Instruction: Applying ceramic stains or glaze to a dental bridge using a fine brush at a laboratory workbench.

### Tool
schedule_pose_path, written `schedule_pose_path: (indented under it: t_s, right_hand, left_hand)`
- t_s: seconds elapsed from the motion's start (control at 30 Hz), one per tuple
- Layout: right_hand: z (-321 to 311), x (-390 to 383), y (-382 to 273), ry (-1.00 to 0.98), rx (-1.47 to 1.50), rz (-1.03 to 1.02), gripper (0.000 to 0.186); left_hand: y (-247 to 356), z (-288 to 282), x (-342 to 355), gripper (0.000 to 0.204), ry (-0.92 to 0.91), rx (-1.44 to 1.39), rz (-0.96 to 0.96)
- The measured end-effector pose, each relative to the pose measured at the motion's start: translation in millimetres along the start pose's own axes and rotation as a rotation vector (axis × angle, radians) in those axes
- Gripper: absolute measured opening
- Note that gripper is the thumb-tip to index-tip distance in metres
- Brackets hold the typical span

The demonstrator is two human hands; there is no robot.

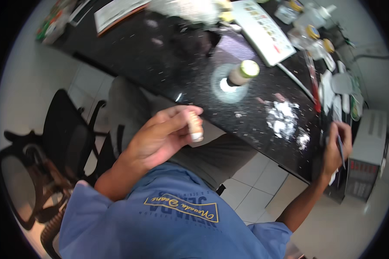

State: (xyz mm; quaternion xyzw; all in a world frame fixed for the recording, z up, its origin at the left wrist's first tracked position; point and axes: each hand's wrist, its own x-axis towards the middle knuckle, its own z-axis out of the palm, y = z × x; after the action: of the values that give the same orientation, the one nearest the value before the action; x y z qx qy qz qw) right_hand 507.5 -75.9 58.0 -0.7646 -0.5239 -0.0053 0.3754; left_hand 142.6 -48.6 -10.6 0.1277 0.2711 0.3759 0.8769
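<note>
Piece [196,127], pale and ridged, protrudes from the left hand's grip [159,136].

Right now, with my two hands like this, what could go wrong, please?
Your left hand pinches a small beige piece past the near edge of the table; if it slips, it might drop to your lap or the floor. Your right hand holds a thin tool close to the white items at the table's right end, so it could knock them. The lidded jar stands upright and might tip if bumped.
</note>
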Motion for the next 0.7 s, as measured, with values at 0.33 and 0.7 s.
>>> schedule_pose_path:
  t_s: [0.33,0.7]
  right_hand:
    - [44,-74,-68,-0.254,0.762,-0.243,0.025]
    - [58,-78,-80,-0.422,0.735,-0.09,0.014]
  left_hand:
    - [-2,1,2,0.028,-0.047,-0.1,-0.011]
    - [-3,0,6,0.027,0.005,-0.038,-0.003]
